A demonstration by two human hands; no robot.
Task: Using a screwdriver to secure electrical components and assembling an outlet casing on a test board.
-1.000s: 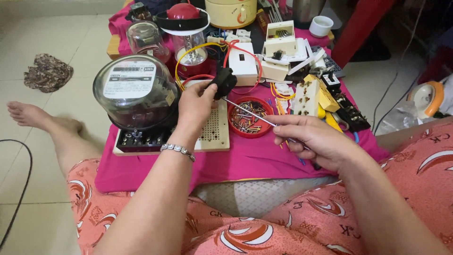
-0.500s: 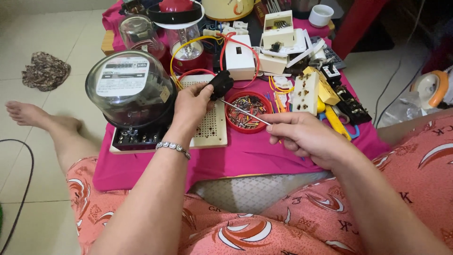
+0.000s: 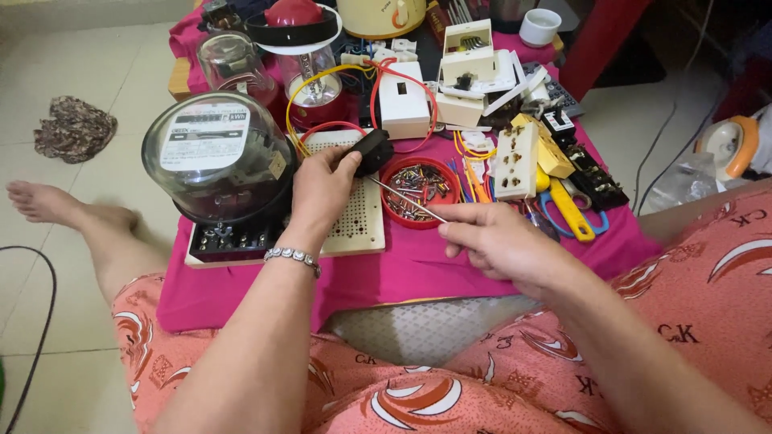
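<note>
At frame left the domed electricity meter (image 3: 215,157) sits on its base, just beside your left hand (image 3: 322,189), which grips a small black switch body (image 3: 371,151) above the perforated board (image 3: 358,213). Your right hand (image 3: 498,241) pinches a thin screwdriver (image 3: 406,199), its tip aimed at the black part. A slip could jab your fingers or tip the red dish of screws (image 3: 420,189) just beyond. The part looks small, matt and boxy.

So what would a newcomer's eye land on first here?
Probably the big glass-domed electric meter at left on the pink cloth. Next, the left hand holding a small black part over the perforated board, the right hand aiming a thin screwdriver towards it.
</note>
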